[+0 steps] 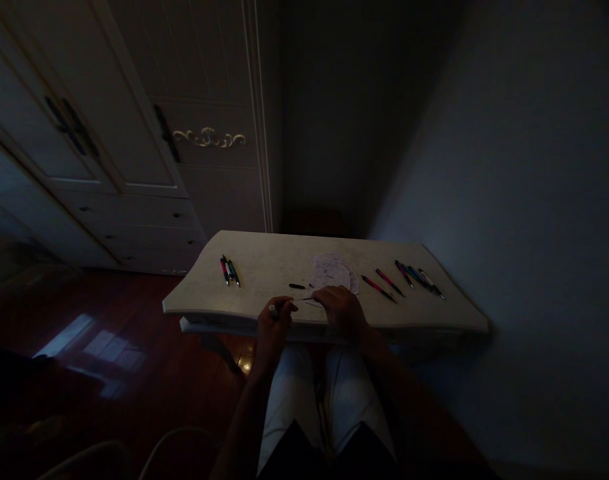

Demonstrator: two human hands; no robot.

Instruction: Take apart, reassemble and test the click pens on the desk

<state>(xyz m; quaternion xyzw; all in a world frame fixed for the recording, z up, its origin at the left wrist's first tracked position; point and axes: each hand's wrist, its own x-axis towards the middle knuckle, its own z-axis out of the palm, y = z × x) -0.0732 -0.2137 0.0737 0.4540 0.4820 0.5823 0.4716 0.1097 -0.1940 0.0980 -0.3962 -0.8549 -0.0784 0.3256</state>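
Over the table's front edge, my left hand point(273, 325) is closed around a pen barrel, whose pale end point(273, 310) sticks out of the fist. Its thumb and fingertip meet at one end of a thin pen refill point(302, 299). My right hand point(340, 308) pinches the other end, so the refill spans the gap between both hands. Just beyond them lies a short black pen part point(297, 286), with a tiny dark piece point(311, 286) beside it. Scribbled paper sheets point(329, 272) lie partly behind my right hand.
The white table point(264, 260) carries a small group of pens point(229, 271) on the left. Towards the right are two red-and-black pens point(379, 289) and several darker pens point(418, 277). A wardrobe point(214, 180) stands behind to the left, a wall point(534, 200) to the right. The room is dim.
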